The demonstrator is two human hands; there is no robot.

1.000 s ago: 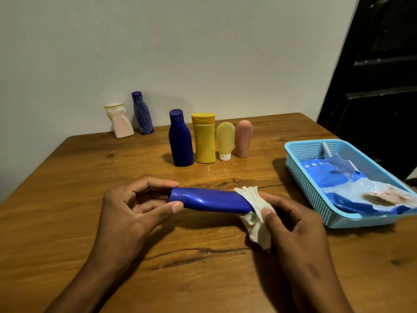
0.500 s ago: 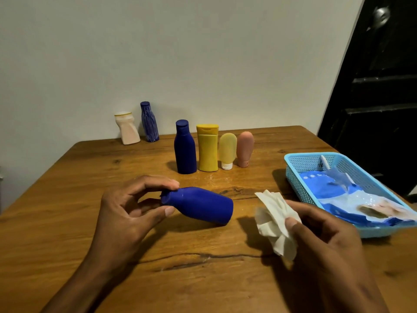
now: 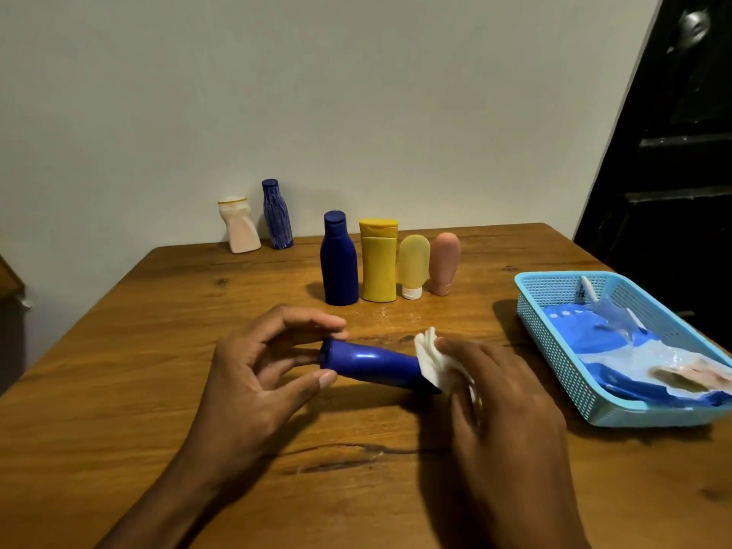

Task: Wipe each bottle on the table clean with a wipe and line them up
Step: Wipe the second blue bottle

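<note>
On the wooden table four bottles stand in a row behind the hands: a dark blue bottle, a yellow bottle, a pale yellow tube and a pink tube, each just beside the next. Farther back, near the wall, stand a white bottle and a striped blue bottle. At the right is a light blue basket with a pack of wipes inside.

The left hand pinches the cap end of the blue tube, which lies sideways above the table. The right hand holds the white wipe against the far end of the tube and hides that end.

Half a second ago the wipe was apart from the tube; now it touches it again.
</note>
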